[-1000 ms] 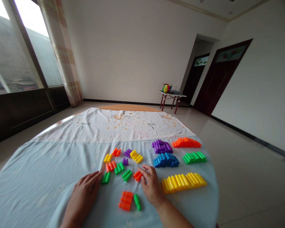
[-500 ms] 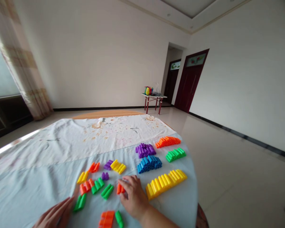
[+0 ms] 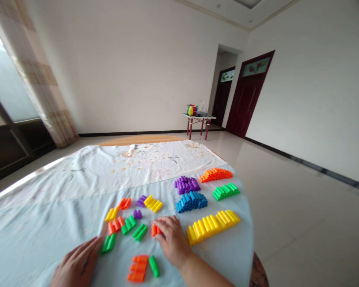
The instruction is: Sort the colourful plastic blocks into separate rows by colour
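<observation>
My right hand (image 3: 173, 240) is over a small pair of orange plastic tubes (image 3: 156, 230), its thumb and fingers closed on their right side. My left hand (image 3: 77, 261) rests on the cloth at the lower left, fingers stretched out, just beside a green pair of tubes (image 3: 108, 243). Between the hands lie another green pair (image 3: 140, 232), a green group (image 3: 128, 225) and an orange group (image 3: 116, 225). Nearer to me are an orange group (image 3: 138, 269) and a single green tube (image 3: 154, 266).
Right of my right hand stretches a long yellow row (image 3: 214, 226). Beyond it are blue (image 3: 192, 202), purple (image 3: 187, 185), green (image 3: 226, 191) and orange (image 3: 216, 174) stacks near the table's right edge. Small yellow (image 3: 153, 203) and purple (image 3: 141, 201) groups lie farther forward on the tablecloth (image 3: 62, 199).
The view has shifted, so everything on the table sits slightly farther right and higher. My right thumb has drawn in toward the orange tubes. My left hand stays in place beside the green pair.
</observation>
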### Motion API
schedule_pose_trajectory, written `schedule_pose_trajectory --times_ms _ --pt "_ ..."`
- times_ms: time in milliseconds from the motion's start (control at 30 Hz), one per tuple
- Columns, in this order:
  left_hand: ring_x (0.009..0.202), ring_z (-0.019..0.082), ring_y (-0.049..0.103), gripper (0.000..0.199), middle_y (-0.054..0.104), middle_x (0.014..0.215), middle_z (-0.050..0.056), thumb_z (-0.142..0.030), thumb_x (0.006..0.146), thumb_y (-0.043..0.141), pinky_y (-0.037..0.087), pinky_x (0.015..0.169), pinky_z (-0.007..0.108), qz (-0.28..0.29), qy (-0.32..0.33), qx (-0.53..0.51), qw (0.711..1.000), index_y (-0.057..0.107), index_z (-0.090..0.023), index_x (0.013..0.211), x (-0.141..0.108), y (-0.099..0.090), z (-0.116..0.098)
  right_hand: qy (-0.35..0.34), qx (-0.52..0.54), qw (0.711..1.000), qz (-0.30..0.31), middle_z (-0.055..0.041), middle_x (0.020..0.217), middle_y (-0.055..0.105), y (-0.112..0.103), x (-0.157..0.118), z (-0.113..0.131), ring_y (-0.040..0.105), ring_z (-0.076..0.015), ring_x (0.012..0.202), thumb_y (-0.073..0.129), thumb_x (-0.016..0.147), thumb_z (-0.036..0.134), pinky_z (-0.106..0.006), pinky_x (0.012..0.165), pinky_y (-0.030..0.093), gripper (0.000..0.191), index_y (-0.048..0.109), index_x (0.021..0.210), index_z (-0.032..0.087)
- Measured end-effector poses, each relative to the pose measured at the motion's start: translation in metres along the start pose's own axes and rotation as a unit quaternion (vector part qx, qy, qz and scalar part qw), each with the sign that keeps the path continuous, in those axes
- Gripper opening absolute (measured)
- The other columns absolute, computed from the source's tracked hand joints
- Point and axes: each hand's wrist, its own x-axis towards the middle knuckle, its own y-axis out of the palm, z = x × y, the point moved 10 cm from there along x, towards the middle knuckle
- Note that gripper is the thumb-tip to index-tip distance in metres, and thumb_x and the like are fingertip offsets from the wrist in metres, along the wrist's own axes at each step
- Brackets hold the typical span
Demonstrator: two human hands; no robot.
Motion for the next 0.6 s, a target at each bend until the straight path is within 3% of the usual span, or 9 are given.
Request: schedule_pose_trajectory --times_ms 133,300,467,600 --pt "0.11 0.022 0.056 0.045 0.066 0.115 -0.001 -0.048 0.084 0.032 0.044 0.098 0.041 0.022 -0.027 0.014 0.999 0.063 -0.03 0.111 -0.004 -0.013 -0.02 -0.015 -0.005 1.0 0.025 -0.0071 0.114 0.061 0.003 -0.001 0.003 0.051 -0.0244 0.105 0.054 0.08 0.01 -0.042 0.092 0.045 0.046 0.055 0.124 0.025" --pt "0.111 0.021 0.055 0.044 0.065 0.116 0.0 -0.046 0.086 0.032 0.043 0.098 0.041 0.021 -0.035 0.016 0.999 0.062 -0.029 0.113 -0.007 -0.018 -0.028 -0.032 -0.011 0.999 0.028 -0.0078 0.114 0.061 0.005 -0.002 0.003 0.052 -0.0243 0.106 0.05 0.081 0.008 -0.044 0.092 0.045 0.046 0.055 0.124 0.025" --pt "0.111 0.022 0.055 0.046 0.065 0.116 -0.001 -0.047 0.086 0.03 0.043 0.098 0.041 0.023 -0.029 0.014 0.999 0.063 -0.029 0.112 -0.005 -0.016 -0.027 -0.038 0.027 0.999 -0.011 -0.0086 0.115 0.061 0.001 -0.004 -0.001 0.053 -0.0236 0.106 0.052 0.078 0.005 -0.044 0.093 0.046 0.049 0.056 0.123 0.024" --pt "0.108 0.023 0.057 0.046 0.067 0.113 0.0 -0.048 0.083 0.033 0.045 0.097 0.041 0.009 -0.019 0.009 1.0 0.065 -0.028 0.109 -0.004 -0.011 -0.015 -0.035 0.094 0.993 -0.057 -0.0086 0.117 0.06 -0.021 -0.002 0.005 0.055 -0.0216 0.109 0.054 0.081 0.008 -0.04 0.095 0.047 0.046 0.055 0.124 0.025"
